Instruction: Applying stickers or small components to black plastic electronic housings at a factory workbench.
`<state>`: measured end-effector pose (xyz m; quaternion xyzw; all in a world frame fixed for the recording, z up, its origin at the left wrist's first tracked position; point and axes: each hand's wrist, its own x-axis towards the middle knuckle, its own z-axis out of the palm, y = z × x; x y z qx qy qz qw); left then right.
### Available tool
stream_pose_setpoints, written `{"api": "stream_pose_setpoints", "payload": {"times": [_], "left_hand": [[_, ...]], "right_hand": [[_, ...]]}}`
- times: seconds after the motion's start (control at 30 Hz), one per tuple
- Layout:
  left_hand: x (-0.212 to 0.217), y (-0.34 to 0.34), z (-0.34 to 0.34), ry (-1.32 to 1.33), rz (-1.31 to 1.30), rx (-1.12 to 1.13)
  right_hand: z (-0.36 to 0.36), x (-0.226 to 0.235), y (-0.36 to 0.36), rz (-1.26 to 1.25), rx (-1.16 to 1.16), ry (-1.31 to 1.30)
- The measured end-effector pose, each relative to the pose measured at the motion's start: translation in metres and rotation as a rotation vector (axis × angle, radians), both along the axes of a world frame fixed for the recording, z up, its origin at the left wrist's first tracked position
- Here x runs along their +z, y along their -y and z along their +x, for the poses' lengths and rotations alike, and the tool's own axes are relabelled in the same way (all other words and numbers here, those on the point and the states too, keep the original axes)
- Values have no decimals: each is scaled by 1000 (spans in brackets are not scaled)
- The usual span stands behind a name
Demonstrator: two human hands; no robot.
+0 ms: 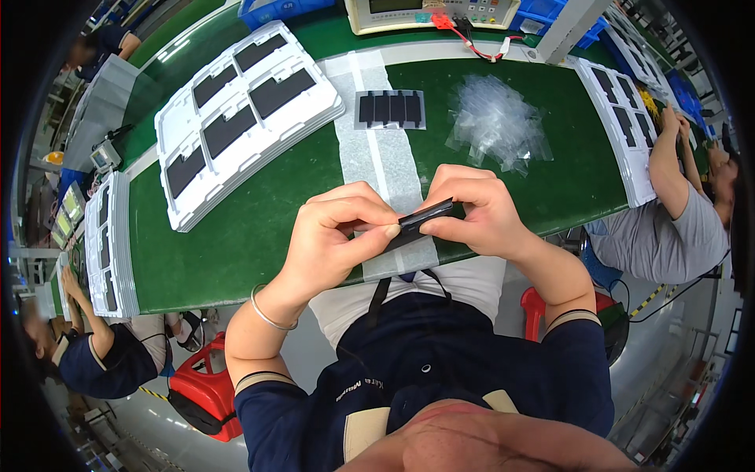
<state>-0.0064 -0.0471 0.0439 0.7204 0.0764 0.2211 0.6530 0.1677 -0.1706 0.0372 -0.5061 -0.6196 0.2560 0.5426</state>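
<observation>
Two hands, left hand (338,228) and right hand (472,212), are pinching a thin black strip (425,216) above the tabletop (259,220); uneven finger pressure risks creasing or dropping it.

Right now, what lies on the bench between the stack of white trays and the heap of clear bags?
In the head view, a row of flat black pieces lies on the pale strip, between the white trays and the clear bags.
</observation>
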Motion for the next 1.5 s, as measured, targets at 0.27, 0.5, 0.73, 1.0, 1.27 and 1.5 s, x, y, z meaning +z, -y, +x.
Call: {"api": "stream_pose_setpoints", "payload": {"times": [0.27, 0.5, 0.73, 1.0, 1.27, 1.5], "left_hand": [[0, 12, 2, 236, 299, 261], [2, 15, 5, 372, 382, 290], [-2, 32, 16, 417, 670, 593], [-8, 49, 20, 331, 839, 705], [-11, 71, 26, 87, 935, 680], [-26, 45, 13, 195, 660, 641]], "right_hand": [[-19, 1, 9, 173, -185, 58], [-22, 1, 9, 194, -181, -57], [-28, -4, 3, 428, -387, 147], [-33, -15, -2, 566, -522, 301], [-39, -23, -11, 671, -802, 527], [-15, -13, 9, 148, -285, -203]]}}
